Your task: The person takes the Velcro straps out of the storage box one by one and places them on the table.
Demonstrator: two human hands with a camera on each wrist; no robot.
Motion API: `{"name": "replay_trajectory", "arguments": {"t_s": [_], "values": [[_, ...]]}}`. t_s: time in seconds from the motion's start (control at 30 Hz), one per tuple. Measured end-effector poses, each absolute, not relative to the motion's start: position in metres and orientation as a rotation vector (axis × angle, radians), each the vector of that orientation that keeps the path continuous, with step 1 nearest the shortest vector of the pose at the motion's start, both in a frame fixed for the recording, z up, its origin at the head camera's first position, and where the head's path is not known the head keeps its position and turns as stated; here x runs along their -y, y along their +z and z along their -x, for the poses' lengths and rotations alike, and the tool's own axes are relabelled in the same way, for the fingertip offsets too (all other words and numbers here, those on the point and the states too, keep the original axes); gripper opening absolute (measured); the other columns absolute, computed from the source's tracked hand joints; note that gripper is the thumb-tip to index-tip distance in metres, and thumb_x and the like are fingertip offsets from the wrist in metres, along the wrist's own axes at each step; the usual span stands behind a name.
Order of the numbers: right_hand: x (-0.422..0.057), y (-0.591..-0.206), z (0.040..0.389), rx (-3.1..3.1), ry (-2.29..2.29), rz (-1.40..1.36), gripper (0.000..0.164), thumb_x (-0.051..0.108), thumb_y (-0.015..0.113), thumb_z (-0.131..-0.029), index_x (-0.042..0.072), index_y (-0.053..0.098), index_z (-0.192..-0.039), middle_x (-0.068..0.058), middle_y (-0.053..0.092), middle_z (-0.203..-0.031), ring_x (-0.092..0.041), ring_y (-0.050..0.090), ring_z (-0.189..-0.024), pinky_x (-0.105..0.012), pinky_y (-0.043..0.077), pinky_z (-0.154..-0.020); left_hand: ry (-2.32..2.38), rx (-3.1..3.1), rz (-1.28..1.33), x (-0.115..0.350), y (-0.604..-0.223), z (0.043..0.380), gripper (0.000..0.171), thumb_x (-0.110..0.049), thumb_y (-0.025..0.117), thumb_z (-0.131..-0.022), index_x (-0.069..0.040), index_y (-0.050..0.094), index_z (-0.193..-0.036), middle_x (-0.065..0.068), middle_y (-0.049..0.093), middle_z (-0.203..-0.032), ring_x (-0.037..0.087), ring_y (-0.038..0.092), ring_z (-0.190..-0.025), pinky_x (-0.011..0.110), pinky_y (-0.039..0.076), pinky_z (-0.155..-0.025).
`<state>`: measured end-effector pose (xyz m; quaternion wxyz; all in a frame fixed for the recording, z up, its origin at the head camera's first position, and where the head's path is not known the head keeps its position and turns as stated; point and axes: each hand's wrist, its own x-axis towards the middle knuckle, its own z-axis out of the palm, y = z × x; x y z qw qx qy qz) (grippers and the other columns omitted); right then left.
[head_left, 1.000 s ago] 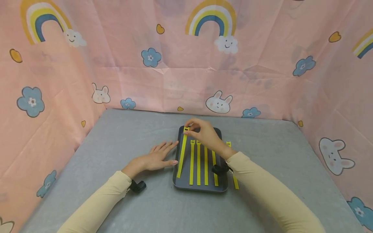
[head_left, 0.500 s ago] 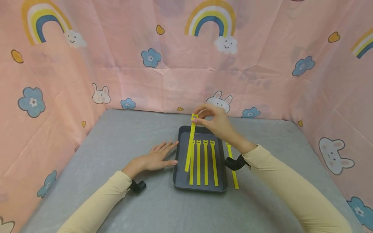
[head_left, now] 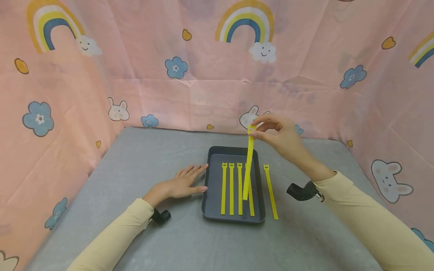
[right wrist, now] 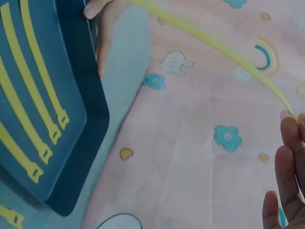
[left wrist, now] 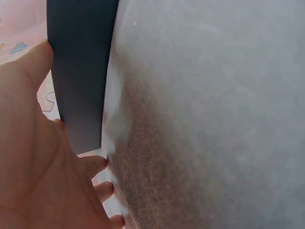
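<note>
My right hand (head_left: 283,137) pinches the slotted head of a yellow hook-and-loop cable tie (head_left: 249,158) between thumb and fingertips. The tie hangs down over the right part of a dark grey tray (head_left: 213,188), partly covering another tie beneath it. Several matching cable ties (head_left: 231,190) lie side by side in the tray, heads at the far end. One more yellow tie (head_left: 271,195) rests on the table just right of the tray. With fingers spread, my left hand (head_left: 179,187) touches the tray's left side; the left wrist view shows its thumb against the tray wall (left wrist: 83,86).
A grey cloth-covered table (head_left: 162,241) surrounds the tray. Pink printed curtain (head_left: 203,98) encloses the back and both sides. Dark wrist cameras (head_left: 301,191) sit on both wrists.
My right hand has lifted the cable tie from the tray's left side and carried it up and to the right. The left hand stays at the tray's edge.
</note>
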<state>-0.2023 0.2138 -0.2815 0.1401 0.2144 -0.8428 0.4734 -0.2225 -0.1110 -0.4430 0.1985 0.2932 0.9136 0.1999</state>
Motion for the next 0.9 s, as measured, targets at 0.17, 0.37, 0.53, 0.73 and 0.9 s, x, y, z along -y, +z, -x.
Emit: {"name": "replay_trajectory", "arguments": {"t_s": [0.17,0.37,0.53,0.73,0.9], "values": [[-0.235,-0.281,0.192,2.432,1.365,-0.548,0.026,0.012,0.076,-0.087,0.01,0.07,-0.112,0.015,0.072,-0.078,-0.005,0.066,-0.089,-0.02,0.05,-0.08,0.564,-2.554,-0.822,0.11,-0.443,0.224,0.085,-0.072,0.041,-0.094,-0.039,-0.003,-0.159,0.006,0.003,-0.169,0.032,-0.002,-0.157,0.061,0.003,-0.123],[-0.258,-0.293,0.18,2.496,1.336,-0.423,0.028,0.016,0.076,-0.088,0.008,0.07,-0.114,0.019,0.072,-0.081,-0.001,0.065,-0.09,-0.017,0.05,-0.077,0.556,-2.553,-0.824,0.11,-0.442,0.225,0.085,-0.071,0.041,-0.094,-0.038,-0.002,-0.159,0.006,0.003,-0.169,0.032,-0.002,-0.157,0.061,0.003,-0.123],[-0.277,-0.309,0.17,2.583,1.332,-0.291,0.029,0.022,0.075,-0.089,0.011,0.07,-0.116,0.015,0.074,-0.085,-0.001,0.067,-0.087,-0.016,0.051,-0.077,0.556,-2.548,-0.817,0.11,-0.442,0.223,0.084,-0.072,0.041,-0.094,-0.041,-0.004,-0.158,0.005,0.002,-0.169,0.031,-0.003,-0.157,0.06,0.002,-0.124],[-0.296,-0.331,0.161,2.688,1.389,-0.16,0.037,0.034,0.073,-0.09,0.015,0.068,-0.122,0.015,0.074,-0.087,-0.002,0.068,-0.089,-0.017,0.051,-0.079,0.56,-2.548,-0.816,0.111,-0.441,0.222,0.085,-0.072,0.041,-0.094,-0.039,-0.003,-0.159,0.005,0.002,-0.169,0.032,-0.002,-0.157,0.06,0.002,-0.124],[-0.31,-0.352,0.158,2.777,1.348,-0.072,0.042,0.043,0.071,-0.09,0.019,0.068,-0.123,0.012,0.075,-0.09,-0.001,0.066,-0.092,-0.024,0.05,-0.081,0.565,-2.552,-0.821,0.112,-0.442,0.223,0.085,-0.072,0.041,-0.094,-0.038,-0.002,-0.159,0.006,0.003,-0.169,0.032,-0.002,-0.157,0.06,0.003,-0.124]]}}
